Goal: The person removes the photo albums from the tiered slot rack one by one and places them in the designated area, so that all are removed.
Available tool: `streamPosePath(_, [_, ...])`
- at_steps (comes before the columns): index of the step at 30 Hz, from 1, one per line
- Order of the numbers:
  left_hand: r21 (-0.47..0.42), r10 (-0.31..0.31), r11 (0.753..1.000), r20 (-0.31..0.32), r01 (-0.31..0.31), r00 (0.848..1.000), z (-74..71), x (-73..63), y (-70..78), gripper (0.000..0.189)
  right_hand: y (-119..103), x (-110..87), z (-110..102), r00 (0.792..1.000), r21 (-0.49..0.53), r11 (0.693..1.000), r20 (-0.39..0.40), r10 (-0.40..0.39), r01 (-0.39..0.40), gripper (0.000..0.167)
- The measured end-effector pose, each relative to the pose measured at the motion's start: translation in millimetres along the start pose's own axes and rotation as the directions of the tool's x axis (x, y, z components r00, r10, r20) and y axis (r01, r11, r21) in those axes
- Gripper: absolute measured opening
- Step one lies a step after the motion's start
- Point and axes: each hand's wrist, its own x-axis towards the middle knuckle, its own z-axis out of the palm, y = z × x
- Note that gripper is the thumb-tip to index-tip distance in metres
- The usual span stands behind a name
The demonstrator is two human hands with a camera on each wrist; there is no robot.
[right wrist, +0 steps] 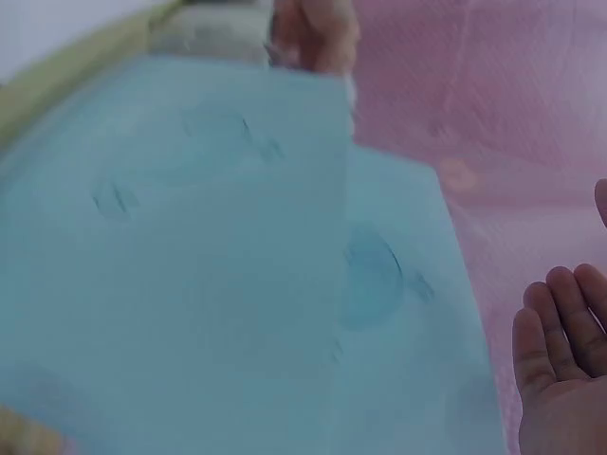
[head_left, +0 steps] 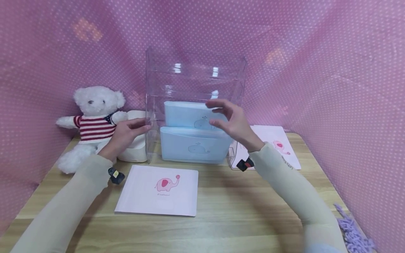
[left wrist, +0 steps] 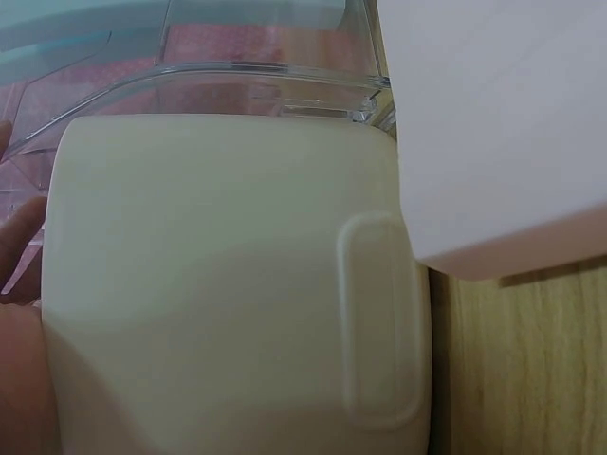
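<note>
A clear plastic rack (head_left: 196, 75) stands at the back of the table and holds two light-blue albums, a rear one (head_left: 180, 114) and a front one (head_left: 177, 146), each with a whale drawing. My left hand (head_left: 128, 135) is at the rack's left side, its fingertips at the clear edge. In front of the rear album hovers my right hand (head_left: 232, 121), with its fingers apart and nothing between them. The right wrist view has the fingers of the right hand (right wrist: 569, 351) extended beside the blue albums. A pink elephant album (head_left: 142, 189) lies flat nearer me.
A cream container (head_left: 134, 154) is left of the rack, beside a white teddy bear (head_left: 95, 123) in a striped top. More elephant albums (head_left: 269, 135) lie at the right. Purple yarn (head_left: 354, 232) sits at the right edge, and pink dotted cloth (head_left: 316, 88) surrounds the table.
</note>
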Motion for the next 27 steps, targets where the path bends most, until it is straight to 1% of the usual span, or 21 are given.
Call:
streamPosePath(5, [-0.007, -0.001, 1.000, 0.005, 0.001, 1.000, 0.0, 0.6, 1.1, 0.062, 0, 9.7, -20, 0.996, -0.022, 1.000, -0.091, 0.005, -0.008, 0.055])
streamPosePath(8, [-0.001, -0.006, 1.000, 0.003, 0.006, 1.000, 0.0, 0.4, 1.4, 0.062, 6, 14.1, -31, 0.993, -0.042, 0.999, -0.116, 0.023, -0.028, 0.055])
streamPosePath(12, [0.012, -0.012, 1.000, 0.003, 0.012, 1.000, -0.1, -0.1, 1.3, 0.063, 17, 16.5, -42, 0.992, -0.063, 0.997, -0.119, 0.040, -0.048, 0.057])
streamPosePath(16, [0.005, -0.011, 1.000, 0.005, 0.011, 1.000, 0.4, -0.8, 1.9, 0.063, 26, 16.1, -47, 0.991, -0.067, 0.995, -0.117, 0.065, -0.073, 0.060])
streamPosePath(21, [-0.014, 0.011, 1.000, -0.001, -0.011, 1.000, 1.3, -0.8, 2.0, 0.061, 32, 15.6, -50, 0.988, -0.063, 0.992, -0.116, 0.105, -0.113, 0.062])
streamPosePath(27, [-0.024, 0.032, 0.999, -0.010, -0.032, 0.999, 1.7, 0.6, 0.5, 0.059, 41, 14.1, -49, 0.980, -0.057, 0.982, -0.093, 0.175, -0.181, 0.063])
